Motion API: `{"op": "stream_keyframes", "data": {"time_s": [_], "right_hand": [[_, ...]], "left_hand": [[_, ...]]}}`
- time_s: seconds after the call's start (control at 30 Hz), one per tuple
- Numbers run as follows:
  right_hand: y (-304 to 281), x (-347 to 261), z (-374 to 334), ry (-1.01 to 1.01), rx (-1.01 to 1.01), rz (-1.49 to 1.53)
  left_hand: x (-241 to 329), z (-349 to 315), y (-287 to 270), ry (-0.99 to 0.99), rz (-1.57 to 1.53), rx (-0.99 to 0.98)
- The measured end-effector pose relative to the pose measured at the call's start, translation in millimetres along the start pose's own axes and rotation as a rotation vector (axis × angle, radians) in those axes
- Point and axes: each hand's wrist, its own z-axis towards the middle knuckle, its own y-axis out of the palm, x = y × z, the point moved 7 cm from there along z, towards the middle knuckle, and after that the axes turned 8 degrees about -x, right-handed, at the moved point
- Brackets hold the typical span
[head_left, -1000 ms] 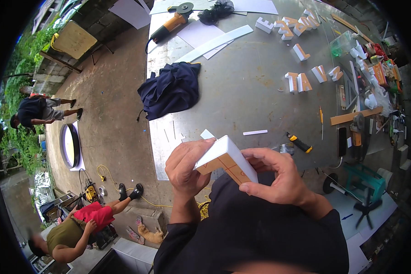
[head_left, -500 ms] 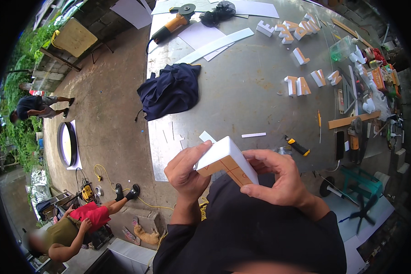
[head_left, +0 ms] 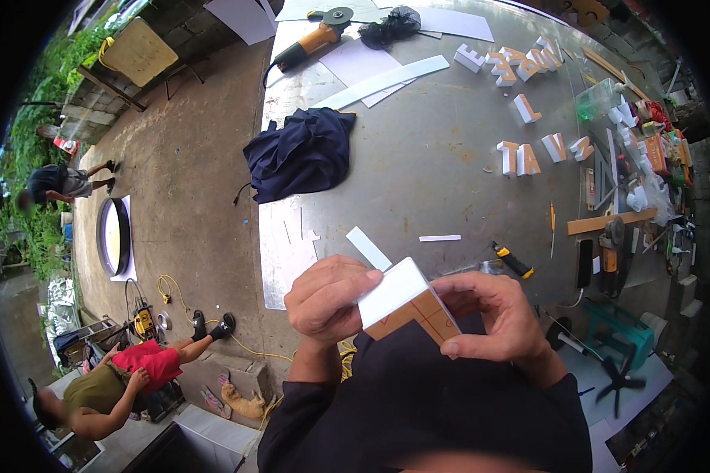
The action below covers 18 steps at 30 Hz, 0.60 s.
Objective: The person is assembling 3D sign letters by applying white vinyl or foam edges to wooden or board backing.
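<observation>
Above the near edge of the metal table, I hold a block letter (head_left: 402,293) with smooth white sides and a tan face marked with red lines. My left hand (head_left: 327,298) grips its left end, thumb along the white side. My right hand (head_left: 493,317) pinches the right end, its thumb at the lower corner of the tan face and fingers behind. Just beyond the letter lies a short white strip (head_left: 368,247). A thinner white strip (head_left: 440,238) rests farther right. Nearest my right hand on the table is a yellow-and-black utility knife (head_left: 513,261).
Several similar block letters (head_left: 518,159) stand at the far right. A dark blue cloth (head_left: 301,154) and an angle grinder (head_left: 314,41) lie on the left side. Tools, including a hammer (head_left: 610,240), crowd the right edge. Two people and a lying cat (head_left: 243,400) are on the left.
Both hands have lowered the block letter slightly and tilted it, so more of its white side faces up. The short white strip shows more fully. The person in red shorts has shifted posture.
</observation>
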Motion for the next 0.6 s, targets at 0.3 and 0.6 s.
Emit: {"op": "stream_keyframes", "data": {"time_s": [0.3, 0.6], "right_hand": [[2, 8, -1, 0.062, -0.026, 0.17], [8, 34, 0, 0.087, -0.23, 0.66]], "left_hand": [[-4, -3, 3, -0.015, -0.019, 0.034], [1, 5, 8, 0.043, -0.214, 0.026]]}}
